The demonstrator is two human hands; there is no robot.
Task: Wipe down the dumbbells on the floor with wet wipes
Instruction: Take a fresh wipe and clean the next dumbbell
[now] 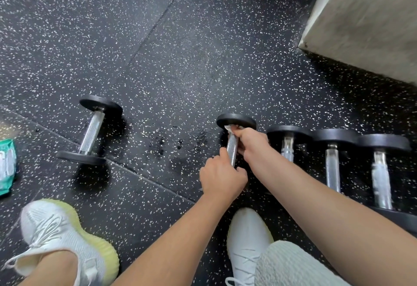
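Note:
A small dumbbell (232, 150) with black round ends and a chrome handle lies on the speckled rubber floor in the middle of the view. My left hand (222, 177) grips the near part of its handle. My right hand (250, 141) holds a white wet wipe (229, 128) against the far part of the handle, just under the far black end. Three more dumbbells (332, 164) lie side by side to the right of it. Another dumbbell (91, 131) lies alone on the floor at the left.
A green and white wet wipe pack (6, 166) lies at the left edge. My white shoes (65, 238) stand near the bottom. A pale wall corner (365, 19) fills the upper right. Wet patches (178, 148) mark the floor between the dumbbells.

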